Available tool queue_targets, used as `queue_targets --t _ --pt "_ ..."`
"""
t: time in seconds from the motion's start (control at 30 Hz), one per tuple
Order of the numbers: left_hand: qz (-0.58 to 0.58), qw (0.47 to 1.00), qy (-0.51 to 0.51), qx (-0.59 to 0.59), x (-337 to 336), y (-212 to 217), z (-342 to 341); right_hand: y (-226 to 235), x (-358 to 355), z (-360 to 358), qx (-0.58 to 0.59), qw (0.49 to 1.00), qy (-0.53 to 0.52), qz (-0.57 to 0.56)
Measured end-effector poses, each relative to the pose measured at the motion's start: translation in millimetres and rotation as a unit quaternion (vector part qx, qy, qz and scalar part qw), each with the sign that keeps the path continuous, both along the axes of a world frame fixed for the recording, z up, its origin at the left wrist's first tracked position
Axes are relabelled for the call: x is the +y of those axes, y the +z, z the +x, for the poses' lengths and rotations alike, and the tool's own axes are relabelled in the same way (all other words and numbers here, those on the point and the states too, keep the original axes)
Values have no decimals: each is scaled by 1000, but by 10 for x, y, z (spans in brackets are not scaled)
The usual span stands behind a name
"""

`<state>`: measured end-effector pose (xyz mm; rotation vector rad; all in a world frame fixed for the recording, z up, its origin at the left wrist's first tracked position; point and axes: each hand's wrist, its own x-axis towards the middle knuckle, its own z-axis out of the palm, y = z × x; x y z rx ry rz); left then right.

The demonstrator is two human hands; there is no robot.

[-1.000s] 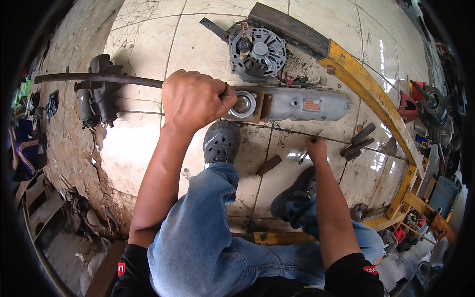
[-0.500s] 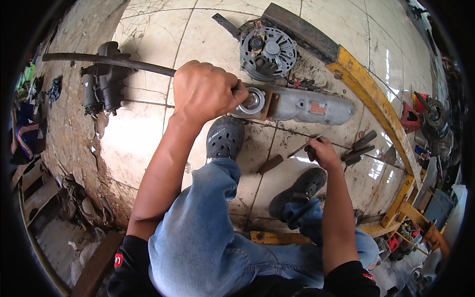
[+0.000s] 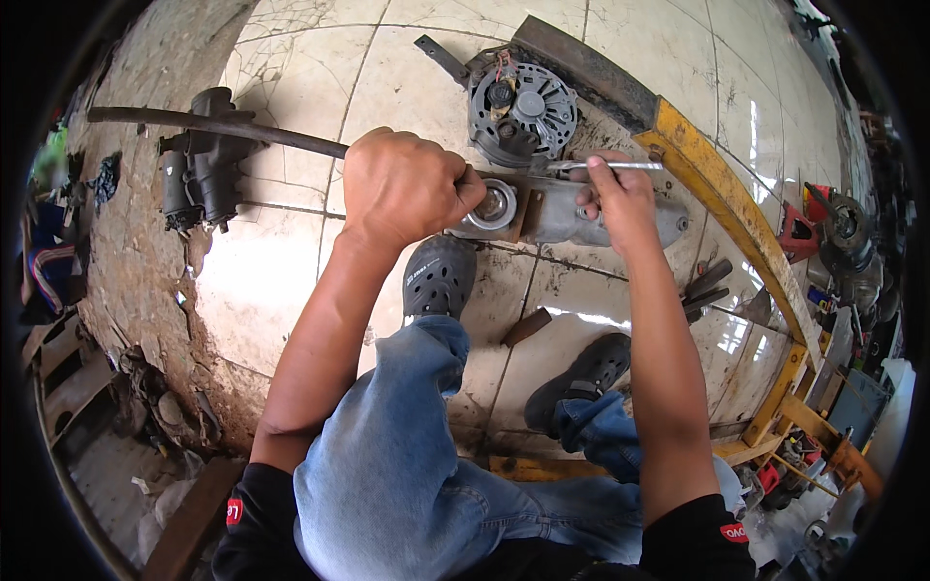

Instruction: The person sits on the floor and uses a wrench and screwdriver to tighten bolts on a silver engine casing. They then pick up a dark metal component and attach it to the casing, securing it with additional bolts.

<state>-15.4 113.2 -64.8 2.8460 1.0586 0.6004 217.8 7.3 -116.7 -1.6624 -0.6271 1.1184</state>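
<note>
My left hand (image 3: 402, 189) is closed in a fist around a long dark bar (image 3: 223, 124), which runs out to the left. Right beside the fist lies a grey cast-metal housing (image 3: 644, 221) with a round ring (image 3: 492, 204) at its near-left end and a rusty plate (image 3: 530, 215) across it. Above the housing's right part, my right hand (image 3: 620, 198) grips a slim silver metal tool (image 3: 630, 166), held roughly level; its exact kind is unclear. Just beyond the housing sits an alternator (image 3: 528, 105), close to the tool's left end.
A yellow and dark metal frame (image 3: 727, 194) curves along the right. Far left stands a dark cylindrical machine part (image 3: 208, 160). Loose dark pieces (image 3: 709, 286) and a brown block (image 3: 527, 327) lie on the tiles. My shoes (image 3: 441, 276) are near the housing. Assorted parts crowd the right edge.
My right hand has risen from the tiles near my right shoe to above the housing, bringing the silver tool with it. My left hand and the bar have barely shifted.
</note>
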Motion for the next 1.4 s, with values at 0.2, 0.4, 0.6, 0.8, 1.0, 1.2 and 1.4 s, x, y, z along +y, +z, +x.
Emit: queue_targets --t 0.2,0.4,0.6,0.8,1.0,1.2,1.4 --pt "-11 1000 -7 4 3 4 -19 81 -207 -104 -3 986 123 -109" --pt "-11 1000 -7 10 23 -28 -34 46 -200 9 6 998 15 -68" --pt "-33 999 -10 30 24 -3 -47 -218 -155 -133 -111 993 1 -30" --pt "-64 996 2 63 34 21 -33 -291 -310 -207 -98 988 79 -90" --pt "-41 999 -2 24 53 -31 -82 -290 -220 -211 -176 980 53 -73" --pt "-57 998 -1 23 35 -27 -58 -439 -134 -203 -158 984 54 -59" --pt "-46 997 18 53 21 -23 -47 -177 -254 -126 -159 978 24 -135"
